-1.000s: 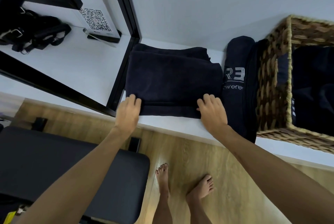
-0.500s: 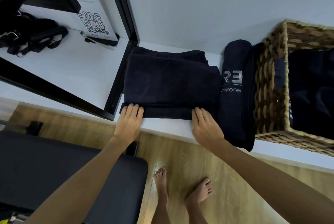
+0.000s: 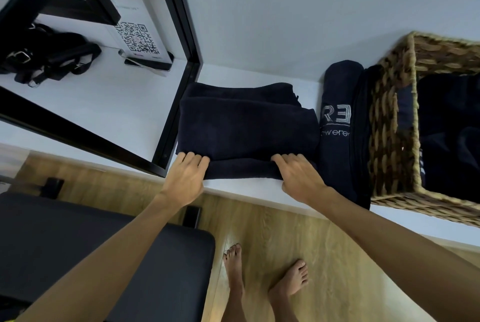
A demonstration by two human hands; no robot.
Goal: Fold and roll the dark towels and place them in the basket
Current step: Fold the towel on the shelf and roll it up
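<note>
A dark folded towel [image 3: 246, 126] lies flat on the white shelf [image 3: 244, 186], its near edge curled into a low roll. My left hand [image 3: 185, 178] grips that rolled edge at its left end, fingers curled over it. My right hand [image 3: 298, 178] holds the same edge at its right end. A rolled dark towel with grey lettering [image 3: 336, 124] lies between this towel and the wicker basket [image 3: 389, 139]. Dark towels fill the basket's inside.
A black metal frame [image 3: 181, 82] borders the towel on the left. Behind it stand a QR code sign [image 3: 137, 38] and black straps [image 3: 46, 54]. A black padded bench [image 3: 91, 251] stands on the wooden floor, near my bare feet [image 3: 262, 272].
Both hands slid back to the towel's near edge and curled over it. The near edge has turned up into a low roll.
</note>
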